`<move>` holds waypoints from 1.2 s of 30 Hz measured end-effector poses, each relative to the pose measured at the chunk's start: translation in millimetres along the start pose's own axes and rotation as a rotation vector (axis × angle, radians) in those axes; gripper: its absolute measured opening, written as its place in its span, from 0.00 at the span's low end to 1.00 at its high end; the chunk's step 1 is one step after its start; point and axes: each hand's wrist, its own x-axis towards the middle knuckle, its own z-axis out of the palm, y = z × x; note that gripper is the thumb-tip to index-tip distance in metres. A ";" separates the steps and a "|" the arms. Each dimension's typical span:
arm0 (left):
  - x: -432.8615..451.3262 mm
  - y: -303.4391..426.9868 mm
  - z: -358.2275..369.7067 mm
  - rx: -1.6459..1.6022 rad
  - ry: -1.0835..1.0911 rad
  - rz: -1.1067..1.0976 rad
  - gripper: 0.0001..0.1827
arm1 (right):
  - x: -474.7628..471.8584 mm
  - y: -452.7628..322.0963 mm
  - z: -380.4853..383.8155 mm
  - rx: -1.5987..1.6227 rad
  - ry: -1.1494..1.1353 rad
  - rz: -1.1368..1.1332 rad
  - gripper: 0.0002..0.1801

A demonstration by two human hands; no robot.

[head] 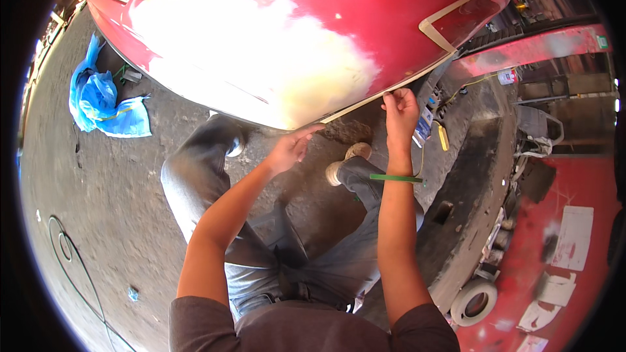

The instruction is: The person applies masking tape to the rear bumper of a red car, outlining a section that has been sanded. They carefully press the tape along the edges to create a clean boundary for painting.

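A red car body panel [391, 24] with a large white and yellowish patch fills the top of the view. Masking tape [362, 103] runs along its lower edge, and more tape [436, 35] makes an angled outline at the upper right. My left hand [293, 149] is at the lower edge, its index finger extended along the near end of the tape. Farther right, my right hand [402, 105] has thumb and fingers pinched at the tape strip; whether it grips the tape is not clear. A green roll of tape [396, 178] hangs around my right forearm.
Crumpled blue plastic [110, 102] lies on the rough floor at the left, above a dark hose [80, 264]. At the right are a yellow-handled object [443, 137], a blue and white package [423, 126], a pale tyre [473, 302] and a red painted surface [582, 181].
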 end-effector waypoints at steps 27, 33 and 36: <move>2.3 -9.2 7.5 -0.029 0.059 0.004 0.20 | -36.5 22.4 37.1 -0.162 0.154 -0.037 0.14; 4.3 -9.4 8.7 -0.045 0.073 -0.003 0.20 | -45.9 31.9 45.7 -0.220 0.144 -0.033 0.12; 4.6 -9.1 8.3 -0.034 0.077 -0.004 0.20 | -48.7 38.6 48.3 -0.243 0.134 -0.081 0.14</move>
